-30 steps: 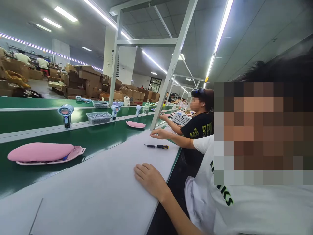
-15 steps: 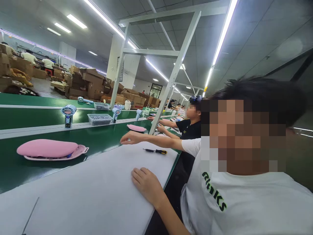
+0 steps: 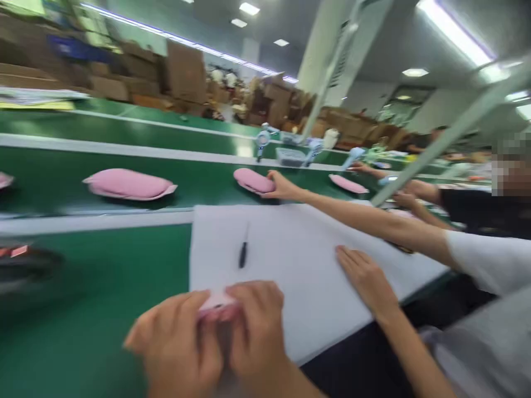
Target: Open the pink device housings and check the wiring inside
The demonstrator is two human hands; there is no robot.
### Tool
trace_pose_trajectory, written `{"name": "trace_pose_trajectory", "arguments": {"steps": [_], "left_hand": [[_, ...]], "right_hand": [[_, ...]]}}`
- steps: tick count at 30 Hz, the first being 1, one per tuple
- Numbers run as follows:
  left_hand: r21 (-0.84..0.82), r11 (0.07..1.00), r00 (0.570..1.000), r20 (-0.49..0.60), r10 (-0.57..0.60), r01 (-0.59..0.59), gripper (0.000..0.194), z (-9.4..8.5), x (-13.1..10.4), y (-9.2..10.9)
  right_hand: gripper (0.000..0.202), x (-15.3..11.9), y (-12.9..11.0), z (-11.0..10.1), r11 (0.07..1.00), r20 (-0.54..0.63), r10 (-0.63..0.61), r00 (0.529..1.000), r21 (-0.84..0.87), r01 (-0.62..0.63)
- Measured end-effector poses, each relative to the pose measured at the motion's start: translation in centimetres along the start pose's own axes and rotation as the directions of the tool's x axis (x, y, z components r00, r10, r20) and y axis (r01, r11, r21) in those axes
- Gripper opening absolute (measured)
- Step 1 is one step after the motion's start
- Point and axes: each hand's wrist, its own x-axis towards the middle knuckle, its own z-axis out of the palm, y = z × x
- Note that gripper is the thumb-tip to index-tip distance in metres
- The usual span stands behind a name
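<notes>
A small pink part [image 3: 218, 307] is pinched between my two hands at the bottom centre, blurred by motion. My left hand [image 3: 178, 337] has its fingers closed on the part's left end. On its right end the fingers of my right hand [image 3: 259, 326] are closed too. Most of the part is hidden by the fingers. Just beyond my hands, a dark-handled screwdriver [image 3: 243, 254] lies on a white sheet [image 3: 298, 276]. Farther off, a pink oval case [image 3: 129, 184] rests on the green belt.
A co-worker's hand [image 3: 282, 186] touches another pink case [image 3: 252, 180]; their other hand [image 3: 367, 276] lies on the sheet. A dark object [image 3: 25, 265] is at the left. Small fans [image 3: 263, 141] and a clear tray [image 3: 290, 157] stand beyond the belt.
The view has swung left, and both my hands with the pink part have come into sight. The co-worker's outstretched hand now touches a pink case.
</notes>
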Motion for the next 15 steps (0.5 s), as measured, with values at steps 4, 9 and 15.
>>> {"name": "trace_pose_trajectory", "arguments": {"steps": [4,9,15], "left_hand": [[0.21,0.975,0.997,0.002,0.08,-0.078,0.017,-0.9,-1.3,-0.1],[0.168,0.985,0.999,-0.031,0.031,-0.025,0.019,-0.4,-1.5,1.0],[0.109,0.993,0.997,-0.061,-0.042,0.048,0.019,-0.1,-1.5,0.9]], "right_hand": [[0.026,-0.7,-7.6,6.6,0.985,0.034,-0.094,0.995,0.148,0.088],[0.027,-1.9,-17.3,12.2,0.985,-0.067,-0.124,0.99,0.114,0.131],[0.024,-1.2,-17.8,12.7,0.987,-0.2,-0.148,0.968,0.027,0.157]]}}
